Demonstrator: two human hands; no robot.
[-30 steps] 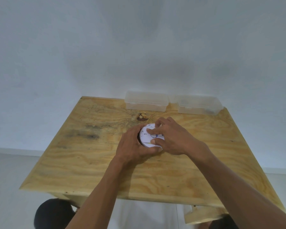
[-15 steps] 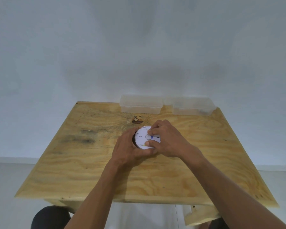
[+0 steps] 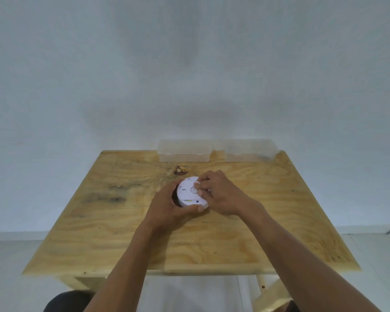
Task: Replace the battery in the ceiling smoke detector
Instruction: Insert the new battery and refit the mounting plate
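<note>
One plywood table (image 3: pixel 99 233), pale, grain swirled, dark smudges on left half; one brown knot (image 3: pixel 180 171) near the far middle. Two arms in from the near edge. Left hand (image 3: pixel 167 204) cupped round the left and near side of one white round smoke detector (image 3: pixel 187 192), thumb curled along its near rim, clasping it. Detector at table centre, tilted, flat labelled face up toward camera, small round boss in the middle of that face. Right hand (image 3: pixel 221 193) over the detector's right side, fingertips bent and pinching at the face near the boss; what sits under them too small to tell. Two clear plastic boxes at the far edge against the wall: left box (image 3: pixel 184 150), right box (image 3: pixel 250 150), side by side, lids closed.
</note>
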